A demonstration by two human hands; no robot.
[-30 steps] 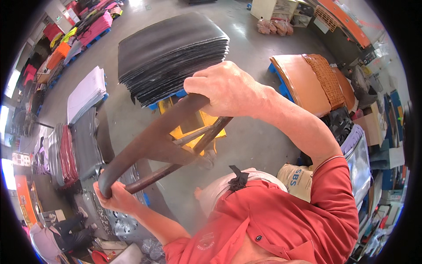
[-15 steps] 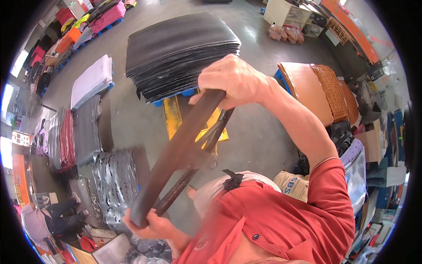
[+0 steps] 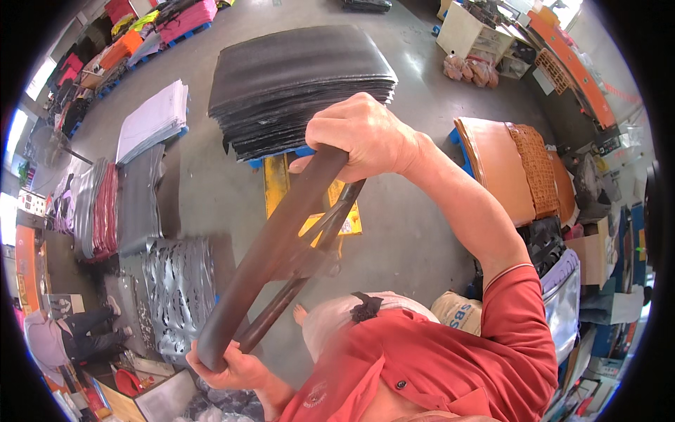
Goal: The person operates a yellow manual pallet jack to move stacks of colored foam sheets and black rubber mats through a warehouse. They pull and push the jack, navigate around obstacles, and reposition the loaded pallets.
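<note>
A dark brown, loop-shaped pallet truck handle [image 3: 271,257] slants across the middle, close to me. My right hand [image 3: 362,133] wraps round its upper end, and my left hand [image 3: 232,367] is closed on its lower end. Beyond the handle is the yellow pallet truck [image 3: 276,184], partly hidden by it. The truck reaches in under a blue pallet [image 3: 304,151] that carries a tall stack of black sheets [image 3: 302,63]. Some of the stack's near edge is covered by my right hand.
White sheets [image 3: 151,123], grey sheets [image 3: 140,204] and perforated sheets [image 3: 179,295] lie at left. At right are tan sheets [image 3: 496,169] on a pallet and a printed sack [image 3: 457,313]. Another person [image 3: 60,341] is at lower left. A cabinet [image 3: 471,39] stands far right.
My view has shifted slightly, and the handle with both hands sits a little further left in it. Both hands keep their grip. The stacked black sheets appear slightly further right.
</note>
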